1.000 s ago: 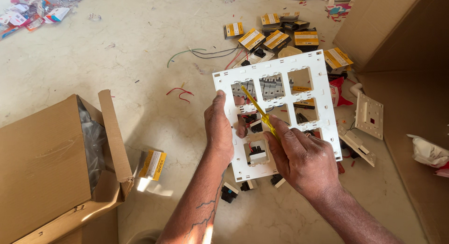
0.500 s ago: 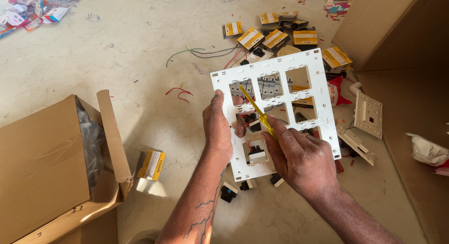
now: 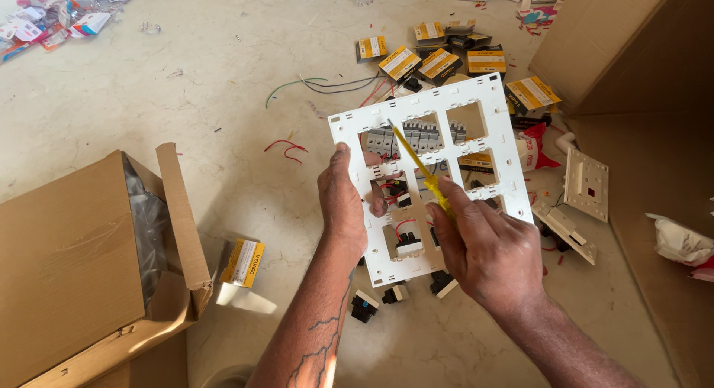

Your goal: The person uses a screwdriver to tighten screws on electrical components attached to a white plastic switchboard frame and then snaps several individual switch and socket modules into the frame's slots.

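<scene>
We hold the white switch frame point(image 3: 435, 176) above the floor, our left hand point(image 3: 343, 202) clamped on its left edge and our right hand point(image 3: 487, 243) closed on the yellow screwdriver point(image 3: 420, 169) pointing into it; most openings look empty.

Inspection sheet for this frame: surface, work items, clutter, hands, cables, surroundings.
Surface: pale stone floor, dusty, with scraps.
Work items: white frame with square openings, held tilted above the floor; yellow screwdriver lying across it.
Clutter: small yellow boxes, one more near the open carton; loose switch modules; white plates; wrappers.
Hands: left hand grips the frame's left edge; right hand holds the screwdriver.
Cables: loose wire pieces, green, dark and red, on the floor.
Surroundings: open carton at left, cardboard at right.
</scene>
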A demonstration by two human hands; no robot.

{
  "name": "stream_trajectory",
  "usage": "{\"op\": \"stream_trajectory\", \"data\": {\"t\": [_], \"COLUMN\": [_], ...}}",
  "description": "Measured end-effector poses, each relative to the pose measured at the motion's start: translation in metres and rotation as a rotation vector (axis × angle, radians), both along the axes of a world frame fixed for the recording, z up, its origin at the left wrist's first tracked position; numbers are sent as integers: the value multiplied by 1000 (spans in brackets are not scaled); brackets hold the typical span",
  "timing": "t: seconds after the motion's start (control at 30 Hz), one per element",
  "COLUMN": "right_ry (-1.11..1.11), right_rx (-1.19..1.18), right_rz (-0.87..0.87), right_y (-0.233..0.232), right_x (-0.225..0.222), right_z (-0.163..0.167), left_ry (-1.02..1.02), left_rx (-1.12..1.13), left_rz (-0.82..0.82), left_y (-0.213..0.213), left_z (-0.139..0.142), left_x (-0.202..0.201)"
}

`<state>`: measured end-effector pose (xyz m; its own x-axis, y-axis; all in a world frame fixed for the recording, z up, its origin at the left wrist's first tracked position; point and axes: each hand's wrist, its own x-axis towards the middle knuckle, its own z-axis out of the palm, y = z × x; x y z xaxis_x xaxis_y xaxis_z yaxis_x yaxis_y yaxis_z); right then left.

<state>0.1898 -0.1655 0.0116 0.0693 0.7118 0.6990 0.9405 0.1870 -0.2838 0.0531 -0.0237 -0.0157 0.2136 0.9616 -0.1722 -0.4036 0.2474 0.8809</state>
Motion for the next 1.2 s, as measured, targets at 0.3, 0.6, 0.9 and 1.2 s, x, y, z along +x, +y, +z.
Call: {"op": "stream_trajectory", "data": {"t": [0.3, 0.6, 0.9, 1.2], "right_ry": [-8, -32, -52, -17], "right_rx": [1, 79, -26, 44], "right_rz": [-28, -92, -143, -182], "right_y": [1, 0, 4, 3], "right_x": [2, 3, 3, 6], "right_z": [0, 2, -1, -1], "left_ry": [27, -2, -19, -58], "left_rx": [-2, -34, 19, 16], "left_rz": [2, 13, 10, 26], "left_y": [-3, 0, 3, 5], "left_z": [4, 2, -4, -4], "left_x": [0, -2, -3, -4]}}
